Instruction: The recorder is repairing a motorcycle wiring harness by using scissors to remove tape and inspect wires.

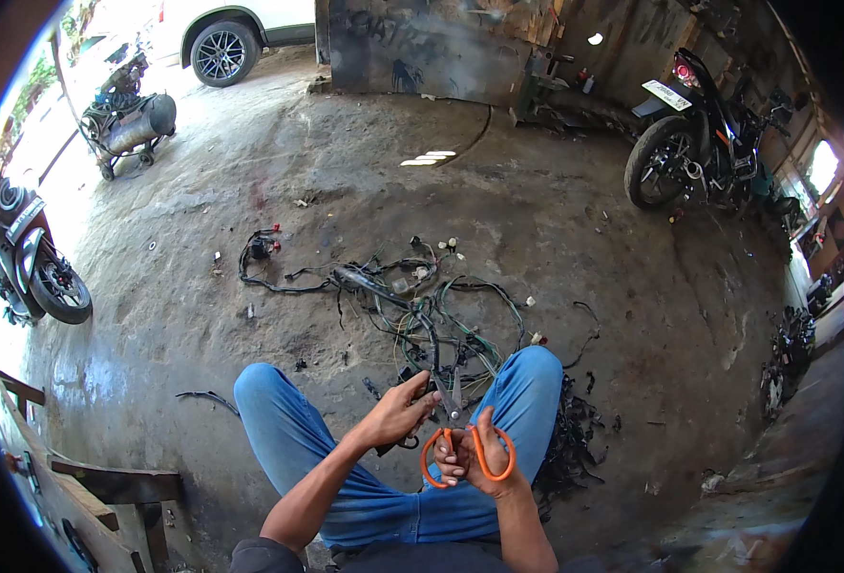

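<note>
My right hand grips a pair of scissors by their orange loop handles. Their metal blades stand apart and point up and away from me, next to my left hand. Closed around a black wiring harness, my left hand is between my knees, its fingertips close to the blades. From there the harness runs out over the floor ahead in a tangle of black-wrapped branches, green and yellowish wires and several white and red connectors. Whether the blades touch the harness I cannot tell.
Black scraps are heaped beside my right knee. A wooden bench stands at the lower left. Motorcycles are parked at the right and left, with an air compressor and a white car farther back.
</note>
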Demonstrator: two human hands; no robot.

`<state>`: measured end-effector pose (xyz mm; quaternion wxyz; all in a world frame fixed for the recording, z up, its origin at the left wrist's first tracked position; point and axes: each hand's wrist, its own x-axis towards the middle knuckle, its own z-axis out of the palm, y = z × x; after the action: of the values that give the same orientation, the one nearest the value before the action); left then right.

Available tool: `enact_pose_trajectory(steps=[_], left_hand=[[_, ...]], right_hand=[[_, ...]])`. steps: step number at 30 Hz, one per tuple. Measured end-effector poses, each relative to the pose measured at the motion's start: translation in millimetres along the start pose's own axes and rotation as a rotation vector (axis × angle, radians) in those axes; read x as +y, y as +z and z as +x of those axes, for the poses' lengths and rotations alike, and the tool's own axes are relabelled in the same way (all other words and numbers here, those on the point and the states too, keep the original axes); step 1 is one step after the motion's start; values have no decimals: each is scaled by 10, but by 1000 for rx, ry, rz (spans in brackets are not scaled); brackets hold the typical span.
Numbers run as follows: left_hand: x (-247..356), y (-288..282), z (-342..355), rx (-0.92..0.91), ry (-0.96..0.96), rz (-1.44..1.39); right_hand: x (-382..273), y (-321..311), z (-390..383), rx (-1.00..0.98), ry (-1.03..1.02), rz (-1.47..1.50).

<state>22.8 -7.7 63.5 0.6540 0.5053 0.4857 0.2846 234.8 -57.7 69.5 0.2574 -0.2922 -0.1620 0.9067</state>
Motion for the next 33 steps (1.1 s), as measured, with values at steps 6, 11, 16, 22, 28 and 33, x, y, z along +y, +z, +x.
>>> enact_pose_trajectory(steps=[6,11,16,22,28,33], left_hand=[[-128,315,84,353,208,350],[-152,515,214,401,192,418],[-254,591,293,448,276,418],[-388,580,367,478,358,344],[-388,527,441,466,442,333],[-602,619,443,403,520,383]], right_hand=[[206,6,51,450,-243,-880],[190,274,122,774,-196,-1094],[122,164,209,784,-239,-1024],[151,58,341,843,-260,-1092],[113,-45,484,859,-342,-1076],[-33,-451,794,1052,-644,-1220]])
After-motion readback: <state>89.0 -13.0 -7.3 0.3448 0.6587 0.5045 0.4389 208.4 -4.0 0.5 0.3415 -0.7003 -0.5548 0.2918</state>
